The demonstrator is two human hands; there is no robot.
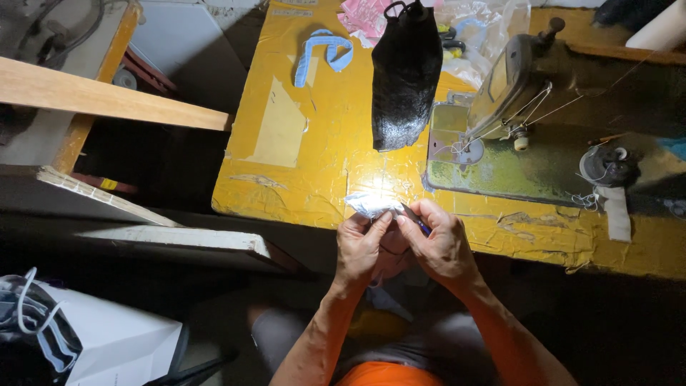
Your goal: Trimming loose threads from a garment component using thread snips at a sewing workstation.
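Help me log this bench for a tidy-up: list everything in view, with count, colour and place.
Table: one, yellow, centre.
Sewing machine: one, grey-green, right on table.
Black bag: one, black, table top centre.
Blue strap: one, light blue, table top left.
Card piece: one, tan, left on table.
Plastic wrap: some, clear, behind machine.
Thread spool: one, grey, far right.
Plank: one, light wood, left.
White bag: one, white, bottom left.
White piece: one, white, at table edge, held.
Small tool: one, dark, in right hand.
Left hand: holds white piece.
Right hand: holds small tool.
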